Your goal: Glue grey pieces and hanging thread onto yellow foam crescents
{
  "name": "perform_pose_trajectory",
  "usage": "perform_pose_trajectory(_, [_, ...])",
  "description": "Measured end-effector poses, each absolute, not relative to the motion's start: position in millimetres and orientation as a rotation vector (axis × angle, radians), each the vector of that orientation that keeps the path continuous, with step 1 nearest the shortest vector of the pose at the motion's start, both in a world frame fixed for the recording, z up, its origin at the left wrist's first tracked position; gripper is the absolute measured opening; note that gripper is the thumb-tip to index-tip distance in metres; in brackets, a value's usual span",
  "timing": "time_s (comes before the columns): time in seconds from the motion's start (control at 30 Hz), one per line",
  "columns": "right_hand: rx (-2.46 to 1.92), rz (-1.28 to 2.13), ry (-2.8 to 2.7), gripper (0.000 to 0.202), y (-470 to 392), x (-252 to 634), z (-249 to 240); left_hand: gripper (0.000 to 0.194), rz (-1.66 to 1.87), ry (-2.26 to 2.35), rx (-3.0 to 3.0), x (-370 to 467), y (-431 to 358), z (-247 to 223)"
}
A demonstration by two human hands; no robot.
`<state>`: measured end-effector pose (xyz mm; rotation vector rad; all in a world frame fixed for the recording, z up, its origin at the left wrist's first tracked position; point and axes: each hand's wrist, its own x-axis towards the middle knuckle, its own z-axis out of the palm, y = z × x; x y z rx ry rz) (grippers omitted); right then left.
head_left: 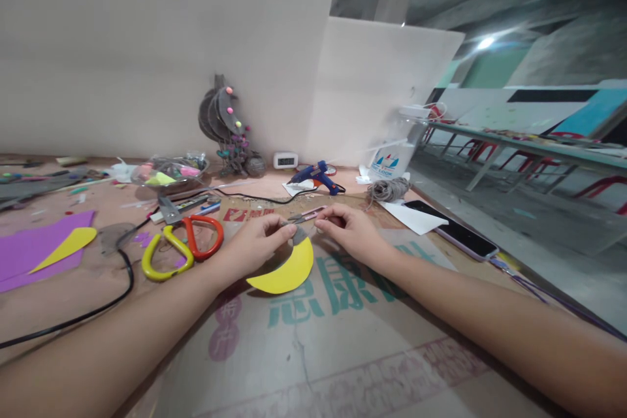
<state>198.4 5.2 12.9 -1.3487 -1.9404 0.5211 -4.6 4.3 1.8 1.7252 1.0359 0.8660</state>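
While a yellow cutout (68, 249) lay on purple sheets (19, 251) at left, the left hand (262, 241) pinched a grey-tipped yellow crescent (287, 273), already shaped, near centre; the right hand (350, 232) pinched narrowly, any contents unclear. Remaining work couldn't be told.

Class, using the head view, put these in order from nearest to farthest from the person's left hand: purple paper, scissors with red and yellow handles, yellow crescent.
From the left hand:
1. Yellow crescent, right by the fingertips
2. Scissors, to the left
3. Purple paper, far left
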Motion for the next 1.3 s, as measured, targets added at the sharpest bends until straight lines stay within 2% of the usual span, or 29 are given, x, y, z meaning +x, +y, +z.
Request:
perform_pose_trajectory(0.27, [-1.282, 0.570, -1.925, 0.024, 8.3, 201.1, 12.2, 0.033, 0.893, 0.985, 1.646, -3.8, 4.9, 1.5])
perform_pose_trajectory(0.4, [-1.263, 0.654, -1.769, 0.038, 12.7, 206.1, 13.3, 0.036, 0.987, 0.969, 1.569, -1.5, 7.2, 1.3])
perform_pose_trajectory(0.5, [-1.233, 0.612, -1.663, 0.031, 11.0, 207.4, 16.0, 0.038, 1.045, 0.940, 1.509, -0.3, 9.8, -1.2])
perform_pose_trajectory(0.6, [-1.235, 0.593, -1.808, 0.026, 2.8, 203.1, 18.8, 0.037, 1.075, 0.865, 1.449, 0.2, 11.7, -6.0])
perform_pose_trajectory(0.77, [-1.235, 0.825, -2.039, 0.023, -8.2, 191.9, 16.7, 0.035, 1.084, 0.920, 1.484, -1.1, 12.1, -8.9])
perform_pose_trajectory(0.87, [-1.243, 0.895, -1.993, 0.026, -6.6, 190.8, 12.7, 0.029, 1.095, 0.982, 1.574, -2.8, 12.2, -5.9])
perform_pose_trajectory(1.0, [-1.241, 0.970, -1.921, 0.028, -2.4, 193.4, 9.6, 0.039, 1.146, 1.080, 1.621, -4.6, 12.1, -3.2])
perform_pose_trajectory(1.2, [-1.236, 1.054, -1.868, 0.028, -3.7, 193.0, 11.2, 0.027, 1.264, 1.251, 1.745, -4.0, 5.6, 2.5])
perform_pose_trajectory(1.3, [-1.222, 1.040, -1.875, 0.027, -5.3, 191.9, 11.8, 0.029, 1.226, 1.243, 1.755, -3.9, 4.0, 3.5])
